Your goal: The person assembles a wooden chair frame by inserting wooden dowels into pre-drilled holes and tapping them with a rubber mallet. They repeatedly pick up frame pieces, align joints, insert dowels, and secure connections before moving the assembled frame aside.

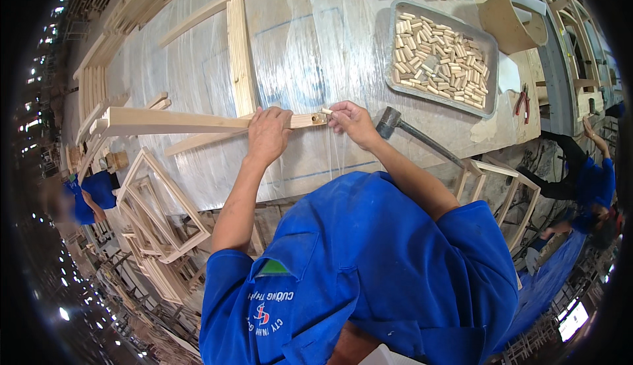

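Long pale wooden rail (198, 122): your left hand (268, 134) clamping its right end on plastic-covered bench (316, 48); your right hand (353, 122) pinching small wooden dowel (326, 111) at rail's end. Probably light, stiff; grip near end.

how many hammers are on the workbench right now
1. The hammer lies on the plastic-covered workbench, just right of the right hand, below the dowel tray. Others may be hidden.
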`<state>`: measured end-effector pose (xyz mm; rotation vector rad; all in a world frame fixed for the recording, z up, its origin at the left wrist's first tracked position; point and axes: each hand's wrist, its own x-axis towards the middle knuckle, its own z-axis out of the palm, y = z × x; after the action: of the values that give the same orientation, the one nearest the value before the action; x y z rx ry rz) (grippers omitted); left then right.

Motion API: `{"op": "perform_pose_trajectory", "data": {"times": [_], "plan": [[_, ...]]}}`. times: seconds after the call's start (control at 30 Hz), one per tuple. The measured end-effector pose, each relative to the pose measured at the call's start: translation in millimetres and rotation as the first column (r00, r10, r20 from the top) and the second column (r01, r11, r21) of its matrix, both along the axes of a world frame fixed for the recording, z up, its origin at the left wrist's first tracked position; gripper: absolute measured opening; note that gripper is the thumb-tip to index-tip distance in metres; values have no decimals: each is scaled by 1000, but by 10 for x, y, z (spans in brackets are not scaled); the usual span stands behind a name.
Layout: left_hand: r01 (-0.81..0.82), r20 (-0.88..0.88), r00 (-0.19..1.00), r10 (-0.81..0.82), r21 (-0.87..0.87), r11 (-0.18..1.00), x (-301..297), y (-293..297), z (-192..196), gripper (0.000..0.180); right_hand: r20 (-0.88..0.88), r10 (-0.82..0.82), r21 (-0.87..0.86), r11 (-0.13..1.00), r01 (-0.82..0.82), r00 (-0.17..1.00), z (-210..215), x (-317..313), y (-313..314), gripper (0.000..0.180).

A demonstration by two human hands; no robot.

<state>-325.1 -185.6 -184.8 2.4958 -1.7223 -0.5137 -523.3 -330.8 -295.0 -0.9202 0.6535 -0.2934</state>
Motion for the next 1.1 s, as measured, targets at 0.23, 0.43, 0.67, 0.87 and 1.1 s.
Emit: {"op": "perform_pose_trajectory", "data": {"times": [0.23, 0.43, 0.67, 0.87, 1.1], "plan": [[-6, -23, 1000, 6, 7, 1000, -19, -95, 138, 41, 12, 53, -99, 994, -51, 999, 25, -50, -60, 17], [-24, -46, 999, 25, 13, 1000, -50, -125, 147, 39, -43, -13, -111, 994, 8, 999, 85, -126, 127, 18], [-35, -35, 999, 35, 5, 999, -44, -75, -13, 38, -95, 8, 223, 975, 14, 995, 368, -188, 118, 16], [-20, -18, 1000, 20, -9, 1000, -46, -55, -107, 38, -279, 40, -109, 991, -73, 960, 445, 10, 53, 17], [-16, -19, 1000, 16, 8, 1000, -45, -56, -194, 41, -332, -98, -646, 749, -150, 938, 388, 174, 113, 15]]}}
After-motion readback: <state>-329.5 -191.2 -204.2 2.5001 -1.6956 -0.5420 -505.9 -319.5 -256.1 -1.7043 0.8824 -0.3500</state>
